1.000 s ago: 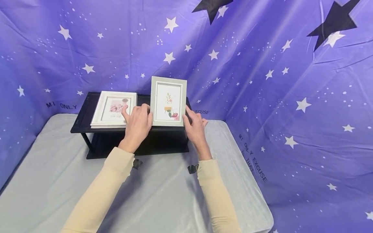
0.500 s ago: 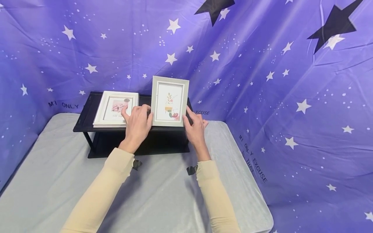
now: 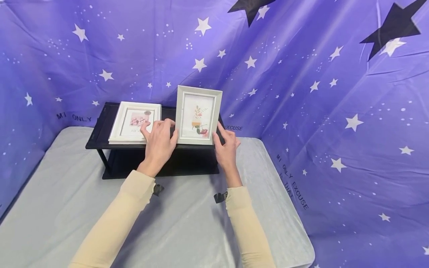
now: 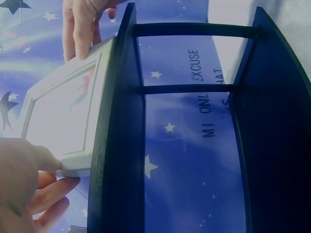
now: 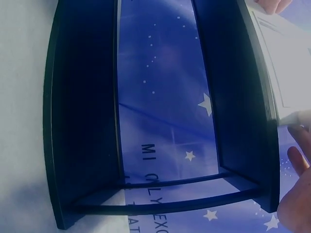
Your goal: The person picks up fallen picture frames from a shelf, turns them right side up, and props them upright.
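Note:
A grey-white picture frame [image 3: 199, 115] with a flower-and-leaf print stands upright near the front edge of a black two-tier shelf [image 3: 100, 130], leaning slightly back. My left hand [image 3: 158, 146] holds its lower left side; in the left wrist view the thumb lies on the front of the frame [image 4: 60, 119] with the other fingers bent behind it. At the lower right side, my right hand [image 3: 226, 149] grips the edge between thumb and fingers. To the left, white picture frames [image 3: 116, 128] lie flat in a stack, the top one showing a pink blossom print. My left hand partly covers them.
The shelf's lower tier [image 3: 125, 163] sits on a grey cloth-covered table [image 3: 187, 223]. Behind and to the right hangs a purple curtain [image 3: 275, 93] with white and black stars. Black straps [image 3: 220, 197] show by both wrists.
The upright picture frame has turned slightly, its top right corner shifting right. Both hands have kept hold of its sides. The whole head view has drifted a little.

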`<action>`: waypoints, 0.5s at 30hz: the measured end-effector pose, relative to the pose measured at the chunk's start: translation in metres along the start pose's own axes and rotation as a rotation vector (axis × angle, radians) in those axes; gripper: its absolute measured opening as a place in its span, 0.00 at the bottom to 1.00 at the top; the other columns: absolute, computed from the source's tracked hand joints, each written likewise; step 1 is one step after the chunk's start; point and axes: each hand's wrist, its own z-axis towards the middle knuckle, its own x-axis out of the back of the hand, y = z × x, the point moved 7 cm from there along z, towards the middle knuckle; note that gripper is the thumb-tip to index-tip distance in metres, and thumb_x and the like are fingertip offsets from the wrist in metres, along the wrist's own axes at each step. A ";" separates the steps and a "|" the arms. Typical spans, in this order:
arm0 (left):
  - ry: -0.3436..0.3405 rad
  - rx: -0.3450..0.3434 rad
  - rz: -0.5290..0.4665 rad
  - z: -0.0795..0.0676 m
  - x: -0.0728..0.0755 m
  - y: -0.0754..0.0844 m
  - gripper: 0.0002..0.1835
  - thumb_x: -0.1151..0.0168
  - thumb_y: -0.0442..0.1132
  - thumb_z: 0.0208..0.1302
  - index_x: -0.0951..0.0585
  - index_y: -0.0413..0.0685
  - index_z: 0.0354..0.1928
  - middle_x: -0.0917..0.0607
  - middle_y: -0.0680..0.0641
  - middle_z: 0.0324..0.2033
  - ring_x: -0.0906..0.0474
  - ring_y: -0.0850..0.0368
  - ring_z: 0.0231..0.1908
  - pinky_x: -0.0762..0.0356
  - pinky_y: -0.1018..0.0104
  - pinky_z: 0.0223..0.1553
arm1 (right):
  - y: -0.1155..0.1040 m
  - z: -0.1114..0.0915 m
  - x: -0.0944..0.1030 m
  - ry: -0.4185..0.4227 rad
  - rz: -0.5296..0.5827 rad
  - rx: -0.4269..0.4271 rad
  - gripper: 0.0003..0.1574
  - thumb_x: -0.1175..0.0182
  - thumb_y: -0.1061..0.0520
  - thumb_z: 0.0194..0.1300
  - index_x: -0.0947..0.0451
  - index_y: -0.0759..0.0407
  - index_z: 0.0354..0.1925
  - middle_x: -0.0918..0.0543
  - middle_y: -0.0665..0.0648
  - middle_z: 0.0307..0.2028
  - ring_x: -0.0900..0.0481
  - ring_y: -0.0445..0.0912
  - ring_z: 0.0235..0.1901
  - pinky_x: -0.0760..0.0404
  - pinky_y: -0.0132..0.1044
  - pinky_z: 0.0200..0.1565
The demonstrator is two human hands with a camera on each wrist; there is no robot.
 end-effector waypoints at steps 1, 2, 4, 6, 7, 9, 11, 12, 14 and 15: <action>-0.002 0.000 -0.001 -0.001 0.000 0.001 0.08 0.37 0.38 0.77 0.19 0.41 0.50 0.09 0.39 0.48 0.21 0.38 0.56 0.54 0.32 0.72 | 0.000 -0.001 0.001 0.007 0.010 -0.003 0.29 0.33 0.53 0.77 0.21 0.48 0.72 0.15 0.64 0.53 0.24 0.56 0.58 0.49 0.59 0.66; -0.001 -0.001 -0.002 -0.001 0.000 0.002 0.08 0.37 0.38 0.77 0.20 0.41 0.50 0.09 0.39 0.48 0.22 0.38 0.56 0.54 0.32 0.72 | 0.000 -0.002 0.002 0.016 0.022 -0.005 0.29 0.33 0.54 0.76 0.20 0.48 0.72 0.15 0.64 0.52 0.24 0.56 0.58 0.49 0.59 0.66; -0.001 0.001 -0.006 -0.002 -0.001 0.003 0.08 0.37 0.38 0.77 0.20 0.41 0.50 0.08 0.39 0.48 0.22 0.38 0.56 0.55 0.32 0.72 | -0.001 -0.003 0.003 0.027 0.040 -0.007 0.29 0.33 0.54 0.76 0.20 0.48 0.72 0.14 0.64 0.52 0.24 0.56 0.58 0.49 0.59 0.66; -0.001 0.005 -0.010 -0.003 -0.001 0.004 0.08 0.37 0.38 0.77 0.20 0.41 0.50 0.09 0.38 0.48 0.22 0.38 0.56 0.55 0.32 0.72 | -0.001 -0.004 0.004 0.038 0.054 -0.010 0.28 0.32 0.54 0.76 0.20 0.48 0.71 0.14 0.64 0.52 0.24 0.56 0.58 0.48 0.58 0.66; -0.003 0.010 -0.013 -0.004 0.000 0.004 0.08 0.37 0.38 0.77 0.20 0.41 0.50 0.09 0.38 0.48 0.22 0.38 0.56 0.55 0.32 0.71 | -0.001 -0.005 0.004 0.043 0.060 -0.011 0.28 0.32 0.54 0.75 0.19 0.48 0.71 0.14 0.64 0.52 0.24 0.56 0.58 0.48 0.57 0.66; -0.009 0.020 -0.021 -0.004 0.001 0.004 0.08 0.37 0.39 0.78 0.20 0.41 0.50 0.09 0.38 0.48 0.22 0.38 0.56 0.54 0.31 0.70 | -0.002 -0.005 0.004 0.055 0.066 -0.008 0.28 0.31 0.54 0.75 0.19 0.48 0.70 0.14 0.63 0.52 0.24 0.56 0.57 0.48 0.55 0.66; -0.023 0.034 -0.029 -0.005 0.003 0.003 0.08 0.37 0.39 0.78 0.20 0.42 0.51 0.09 0.38 0.49 0.22 0.38 0.57 0.54 0.30 0.69 | -0.002 -0.006 0.004 0.068 0.072 -0.003 0.28 0.31 0.54 0.74 0.18 0.48 0.70 0.14 0.63 0.52 0.24 0.55 0.57 0.48 0.54 0.66; -0.033 0.043 -0.036 -0.005 0.004 0.003 0.09 0.37 0.40 0.78 0.20 0.42 0.51 0.10 0.38 0.49 0.23 0.37 0.57 0.54 0.30 0.69 | -0.002 -0.006 0.004 0.074 0.077 0.002 0.28 0.30 0.55 0.74 0.18 0.49 0.70 0.14 0.63 0.52 0.24 0.55 0.56 0.48 0.54 0.66; -0.051 0.061 -0.053 -0.005 0.005 0.001 0.10 0.37 0.40 0.78 0.21 0.43 0.52 0.10 0.38 0.50 0.23 0.37 0.58 0.53 0.29 0.68 | -0.002 -0.007 0.004 0.082 0.086 0.004 0.28 0.30 0.54 0.74 0.18 0.48 0.69 0.13 0.62 0.51 0.23 0.54 0.56 0.48 0.53 0.66; -0.060 0.070 -0.060 -0.005 0.005 0.000 0.10 0.37 0.40 0.78 0.21 0.43 0.53 0.11 0.38 0.51 0.23 0.37 0.58 0.53 0.29 0.68 | -0.002 -0.007 0.003 0.085 0.093 0.001 0.27 0.30 0.54 0.74 0.18 0.48 0.69 0.13 0.62 0.51 0.23 0.54 0.55 0.48 0.53 0.66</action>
